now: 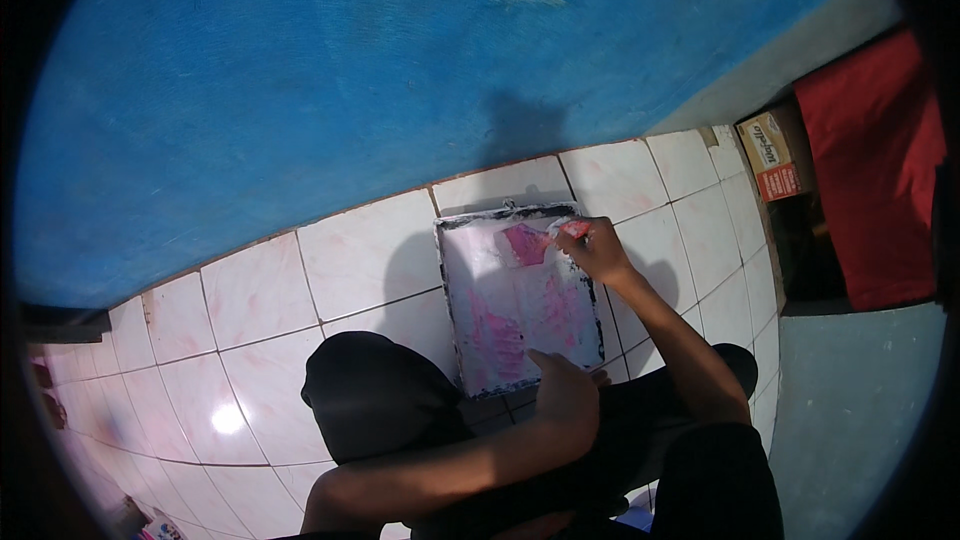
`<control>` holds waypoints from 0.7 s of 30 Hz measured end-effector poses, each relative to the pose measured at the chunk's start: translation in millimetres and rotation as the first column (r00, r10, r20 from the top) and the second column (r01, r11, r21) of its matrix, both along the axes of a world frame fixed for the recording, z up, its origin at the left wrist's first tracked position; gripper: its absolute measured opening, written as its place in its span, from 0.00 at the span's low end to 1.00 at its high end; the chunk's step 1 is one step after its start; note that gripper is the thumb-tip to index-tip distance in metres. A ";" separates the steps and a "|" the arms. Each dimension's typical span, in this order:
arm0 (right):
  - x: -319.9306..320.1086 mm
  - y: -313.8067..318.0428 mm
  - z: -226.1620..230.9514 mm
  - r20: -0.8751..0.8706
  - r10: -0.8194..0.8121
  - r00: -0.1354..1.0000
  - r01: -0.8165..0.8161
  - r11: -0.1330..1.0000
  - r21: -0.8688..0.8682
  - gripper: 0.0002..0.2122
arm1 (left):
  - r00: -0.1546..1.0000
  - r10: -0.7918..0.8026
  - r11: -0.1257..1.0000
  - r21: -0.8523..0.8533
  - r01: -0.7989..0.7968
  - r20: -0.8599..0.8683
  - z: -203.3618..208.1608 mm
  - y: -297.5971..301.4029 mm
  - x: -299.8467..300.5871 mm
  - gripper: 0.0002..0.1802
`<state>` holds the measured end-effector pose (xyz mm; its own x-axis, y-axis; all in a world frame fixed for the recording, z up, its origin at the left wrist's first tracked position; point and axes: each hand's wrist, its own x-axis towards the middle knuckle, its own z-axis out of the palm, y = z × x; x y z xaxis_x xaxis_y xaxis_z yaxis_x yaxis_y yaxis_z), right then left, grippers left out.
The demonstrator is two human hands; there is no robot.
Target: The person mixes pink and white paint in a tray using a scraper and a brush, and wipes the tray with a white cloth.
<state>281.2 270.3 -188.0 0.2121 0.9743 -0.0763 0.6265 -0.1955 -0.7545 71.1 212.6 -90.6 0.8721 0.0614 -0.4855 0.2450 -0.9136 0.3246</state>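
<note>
A shallow rectangular tray or frame [450,310] lies before me, its whitish face smeared with pink and its rim blotched black and white. Over its far right part, my right hand [600,252] pinches a small red-and-white tool [568,229]. At the tool's tip shows a flat, deep-pink shape [524,246]; whether this is a blade or a smear I cannot tell. My left hand [567,390] is at the near edge, one digit stretched over the pink-streaked surface and the others apart, partly hidden. Whether it touches the surface is unclear.
Pale tiles [255,290] cover the floor up to a blue wall [400,70]. My black-clothed knee [380,390] is close to the tray's near left corner. At right are a small carton [775,155], a red cloth [875,170] and a grey-blue surface [850,400].
</note>
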 end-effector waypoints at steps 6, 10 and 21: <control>1.1 -8.0 8.2 0.027 -0.055 0.998 0.059 0.986 -0.159 0.09 | 0.999 -0.049 0.995 0.090 0.048 0.009 2.1 0.3 -0.7 0.27; -15.0 -40.1 2.8 0.374 0.244 0.895 -0.308 0.944 0.122 0.06 | 0.990 -0.095 0.993 -0.081 0.087 -0.105 16.6 8.2 3.2 0.31; -63.6 -75.2 -24.8 0.466 0.526 0.712 -0.577 0.816 -0.038 0.07 | 0.999 0.052 0.998 0.033 -0.053 0.015 34.5 8.1 -15.1 0.16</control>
